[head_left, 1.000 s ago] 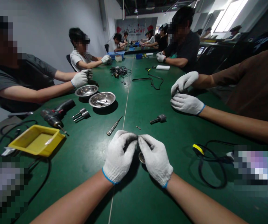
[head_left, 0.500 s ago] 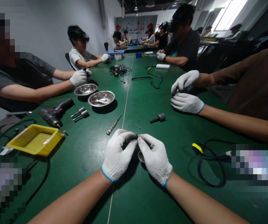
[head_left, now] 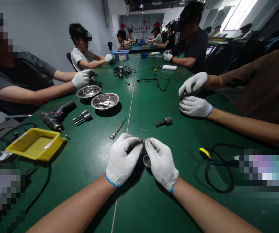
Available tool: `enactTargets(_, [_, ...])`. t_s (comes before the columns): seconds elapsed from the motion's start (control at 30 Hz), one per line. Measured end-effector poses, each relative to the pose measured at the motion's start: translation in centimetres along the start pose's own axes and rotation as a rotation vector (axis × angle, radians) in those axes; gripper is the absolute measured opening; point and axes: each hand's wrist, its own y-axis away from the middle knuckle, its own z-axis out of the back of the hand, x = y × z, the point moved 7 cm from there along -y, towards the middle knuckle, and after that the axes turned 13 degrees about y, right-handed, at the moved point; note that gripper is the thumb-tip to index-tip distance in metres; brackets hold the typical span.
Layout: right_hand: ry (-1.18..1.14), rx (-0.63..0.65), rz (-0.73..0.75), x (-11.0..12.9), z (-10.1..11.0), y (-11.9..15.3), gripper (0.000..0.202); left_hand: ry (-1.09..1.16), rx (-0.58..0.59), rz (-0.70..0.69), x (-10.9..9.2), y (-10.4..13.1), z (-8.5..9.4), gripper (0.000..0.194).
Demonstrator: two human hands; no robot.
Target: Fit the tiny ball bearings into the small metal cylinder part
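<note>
My left hand [head_left: 123,160], in a white glove with a blue cuff, is closed in a pinch over the green table [head_left: 86,184]. Its fingertips meet those of my right hand [head_left: 161,163], gloved alike and also pinched. Something tiny shows between the fingertips, too small to name. A round metal part [head_left: 147,160] is partly hidden beside my right hand's fingers. Just beyond the fingertips lie several small rings [head_left: 143,130]. A screwdriver [head_left: 117,129] rests ahead of my left hand, and a dark metal part with prongs [head_left: 164,122] lies farther ahead on the right.
Metal bowls [head_left: 105,101], a pronged part [head_left: 83,117], a power drill [head_left: 57,116] and a yellow tray [head_left: 36,144] are at the left. A looped black cable [head_left: 219,171] lies at the right. A co-worker's gloved hands [head_left: 195,106] work at the right; other people sit along both sides.
The fingers of my right hand have shifted slightly, and more of the round metal part shows beside them. The co-worker's hands at the left have moved a little.
</note>
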Motion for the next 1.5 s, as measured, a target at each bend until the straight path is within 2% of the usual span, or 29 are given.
enactTargets(0.33, [-0.003,0.039,0.017,0.1,-0.1,0.1,0.039,0.004,0.003,-0.010,-0.1,-0.1,0.0,0.012])
enactTargets(0.53, [-0.014,0.021,-0.009,-0.1,-0.1,0.1,0.043,-0.008,-0.008,-0.032,-0.3,0.0,0.1,0.012])
enactTargets(0.63, [-0.091,-0.062,-0.088,-0.7,0.5,0.2,0.050,-0.022,-0.049,-0.074,-0.8,0.2,0.4,0.011])
enactTargets(0.8, [-0.112,-0.292,-0.306,-2.2,1.8,0.4,0.068,-0.033,-0.055,-0.112,-1.6,0.5,0.3,0.010])
enactTargets(0.93, [-0.099,-0.332,-0.306,-2.7,1.9,0.1,0.074,-0.020,-0.008,-0.092,-1.6,0.7,-0.1,0.010])
enactTargets(1.03, [-0.076,-0.356,-0.271,-3.5,2.1,0.1,0.069,-0.011,0.015,-0.086,-1.6,0.8,-0.3,0.011])
enactTargets(1.17, [-0.048,-0.273,-0.198,-4.5,1.9,-0.1,0.064,0.002,0.040,-0.100,-1.7,0.9,-0.6,0.009])
enactTargets(1.3, [-0.088,-0.239,-0.250,-5.2,1.8,0.1,0.062,0.027,0.052,-0.100,-1.8,1.0,-0.8,0.009])
enactTargets(1.5, [-0.225,-0.161,-0.231,-3.4,0.5,0.4,0.072,0.019,0.035,-0.069,-1.6,0.9,-0.7,0.011])
